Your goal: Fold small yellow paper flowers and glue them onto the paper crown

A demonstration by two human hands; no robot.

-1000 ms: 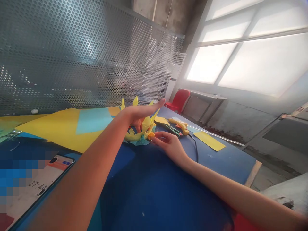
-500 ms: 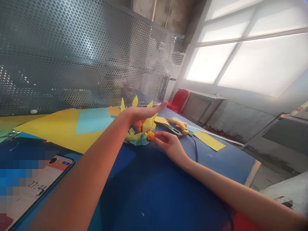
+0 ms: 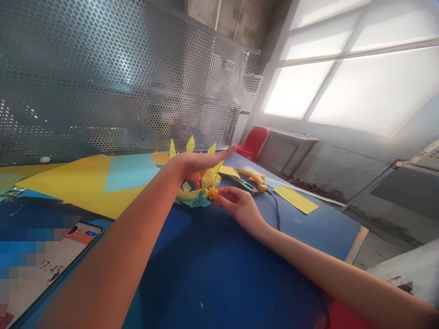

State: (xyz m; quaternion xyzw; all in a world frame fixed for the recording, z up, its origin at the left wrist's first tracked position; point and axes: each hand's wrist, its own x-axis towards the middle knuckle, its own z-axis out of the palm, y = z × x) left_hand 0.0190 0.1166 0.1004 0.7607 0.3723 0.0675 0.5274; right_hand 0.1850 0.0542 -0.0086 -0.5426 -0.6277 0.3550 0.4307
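Observation:
A paper crown [image 3: 192, 196] with tall yellow points and a teal lower edge sits on the blue table. My left hand [image 3: 197, 165] reaches over it from the left, one finger stretched out to the right and the others bent down inside the ring, partly hidden by the points. On the crown's near right side is a small orange folded paper piece [image 3: 213, 193]. My right hand [image 3: 240, 205] pinches that piece between thumb and fingertips, against the crown's outer wall.
Right of the crown lie a yellow glue gun [image 3: 255, 177] with a black cord, scissors [image 3: 242, 183] and a yellow paper strip [image 3: 297, 199]. Large yellow paper [image 3: 78, 187] covers the table's left side. A phone [image 3: 65, 260] lies near left. Perforated metal screen [image 3: 103, 91] stands behind.
The view has shifted slightly, so everything sits a little further left. Both hands keep their places at the crown, with no clear movement of the orange piece.

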